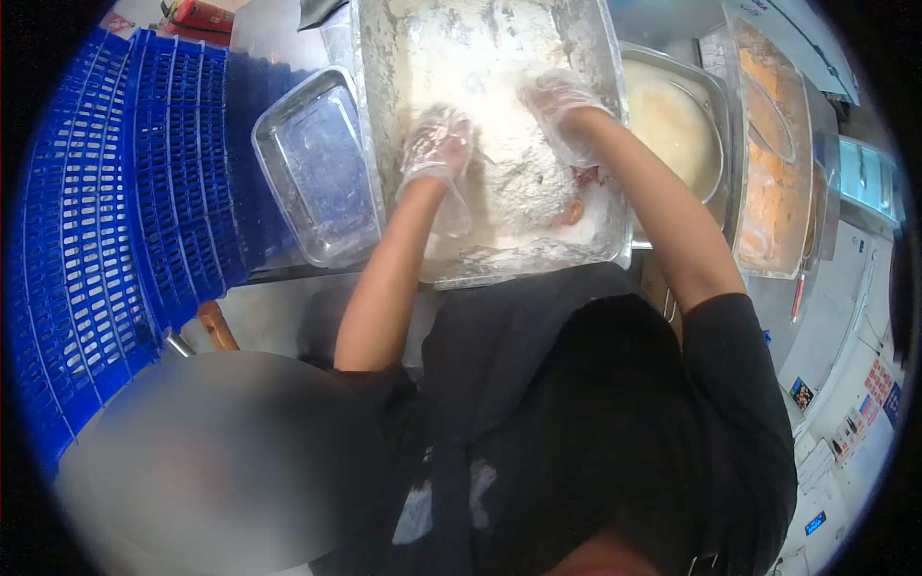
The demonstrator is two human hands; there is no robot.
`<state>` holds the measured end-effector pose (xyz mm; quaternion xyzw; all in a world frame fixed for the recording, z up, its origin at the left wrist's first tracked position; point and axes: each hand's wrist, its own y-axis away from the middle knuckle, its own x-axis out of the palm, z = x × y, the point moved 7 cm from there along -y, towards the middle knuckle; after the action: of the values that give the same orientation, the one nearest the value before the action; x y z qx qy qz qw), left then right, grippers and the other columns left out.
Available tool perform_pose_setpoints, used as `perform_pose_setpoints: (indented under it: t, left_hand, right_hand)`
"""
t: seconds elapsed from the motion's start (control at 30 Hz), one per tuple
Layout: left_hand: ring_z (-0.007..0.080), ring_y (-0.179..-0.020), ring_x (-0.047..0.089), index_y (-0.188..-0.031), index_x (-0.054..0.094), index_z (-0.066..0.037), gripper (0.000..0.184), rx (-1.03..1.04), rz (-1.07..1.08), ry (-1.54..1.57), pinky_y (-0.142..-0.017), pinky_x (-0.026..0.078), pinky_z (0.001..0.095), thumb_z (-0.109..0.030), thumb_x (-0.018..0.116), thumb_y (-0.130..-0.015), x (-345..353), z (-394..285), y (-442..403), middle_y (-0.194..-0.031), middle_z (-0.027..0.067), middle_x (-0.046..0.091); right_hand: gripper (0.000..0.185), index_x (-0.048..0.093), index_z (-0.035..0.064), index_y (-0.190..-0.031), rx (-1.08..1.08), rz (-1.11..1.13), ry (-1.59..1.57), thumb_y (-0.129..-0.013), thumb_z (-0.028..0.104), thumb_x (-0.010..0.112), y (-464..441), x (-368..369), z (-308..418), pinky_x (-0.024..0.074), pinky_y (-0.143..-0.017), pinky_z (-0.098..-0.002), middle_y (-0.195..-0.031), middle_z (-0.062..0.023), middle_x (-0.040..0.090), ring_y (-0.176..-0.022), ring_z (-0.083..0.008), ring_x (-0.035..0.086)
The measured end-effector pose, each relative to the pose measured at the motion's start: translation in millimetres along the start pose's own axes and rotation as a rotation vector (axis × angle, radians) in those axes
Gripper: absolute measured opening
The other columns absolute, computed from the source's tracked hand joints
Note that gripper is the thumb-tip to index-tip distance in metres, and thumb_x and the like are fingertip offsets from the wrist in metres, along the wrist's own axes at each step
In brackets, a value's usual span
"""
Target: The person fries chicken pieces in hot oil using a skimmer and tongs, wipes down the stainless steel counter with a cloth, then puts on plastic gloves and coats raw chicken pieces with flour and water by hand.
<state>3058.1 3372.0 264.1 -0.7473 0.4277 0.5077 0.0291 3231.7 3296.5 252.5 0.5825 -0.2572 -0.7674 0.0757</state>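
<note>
Both my hands are inside a deep metal bin [615, 96] of white flour [499, 144]. My left hand [440, 144], in a clear plastic glove, presses into the flour near the bin's left wall. My right hand [559, 101], gloved the same way, is in the flour on the right side. Flour coats or buries the fingers of both hands, so their grip is hidden. Between my hands lies a lumpy mound of flour. Reddish pieces that look like raw meat [573, 212] show through the flour below my right hand.
To the left are an empty-looking metal tray [317, 163] and stacked blue plastic baskets [178, 163]. On the right stand a pan of pale liquid batter [672, 125] and a clear tub with orange-yellow contents [768, 173]. A fire extinguisher [200, 16] is at the upper left.
</note>
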Motion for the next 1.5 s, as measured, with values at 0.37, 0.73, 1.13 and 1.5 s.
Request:
perform_pose_setpoints:
  t: [0.37,0.73,1.13,1.5]
  left_hand:
    - [0.0291,-0.113,0.051,-0.121,0.051,0.004,0.065,-0.52,0.289,0.806,-0.091,0.043,0.0415,-0.052,0.032,-0.093,60,15,72,-0.125,0.021,0.052]
    - [0.0283,-0.115,0.052,-0.134,0.035,-0.002,0.069,-0.499,0.33,1.507,-0.095,0.046,0.0388,-0.055,0.018,-0.094,-1,-26,51,-0.127,0.0179,0.049]
    - [0.0302,-0.138,0.015,-0.144,0.008,-0.002,0.081,-0.633,0.539,1.184,-0.113,0.013,0.0411,-0.062,0.024,-0.091,62,34,91,-0.149,0.0195,0.011]
    - [0.029,-0.127,0.038,-0.14,0.02,0.0,0.073,-0.643,0.44,1.616,-0.101,0.038,0.0435,-0.056,0.016,-0.094,56,-58,91,-0.139,0.0232,0.031]
  right_hand:
    - [0.077,0.037,0.0069,-0.137,0.703,0.477,-0.926,-0.089,0.065,0.022,68,46,28,0.033,-0.101,-0.0411,-0.131,-0.018,0.047,-0.121,-0.0288,0.044]
    - [0.076,0.029,0.0092,-0.142,0.105,-0.202,-1.875,-0.089,0.064,0.021,58,-42,48,0.0247,-0.106,-0.042,-0.143,-0.0165,0.033,-0.131,-0.031,0.032]
    - [0.081,0.027,0.0076,-0.142,0.738,-0.088,-1.52,-0.087,0.067,0.022,118,88,31,0.0228,-0.107,-0.0405,-0.143,-0.0155,0.034,-0.131,-0.029,0.031]
    - [0.083,0.036,0.0023,-0.136,1.15,0.109,-1.691,-0.089,0.066,0.012,153,74,64,0.0298,-0.105,-0.0405,-0.142,-0.0146,0.034,-0.131,-0.0286,0.033]
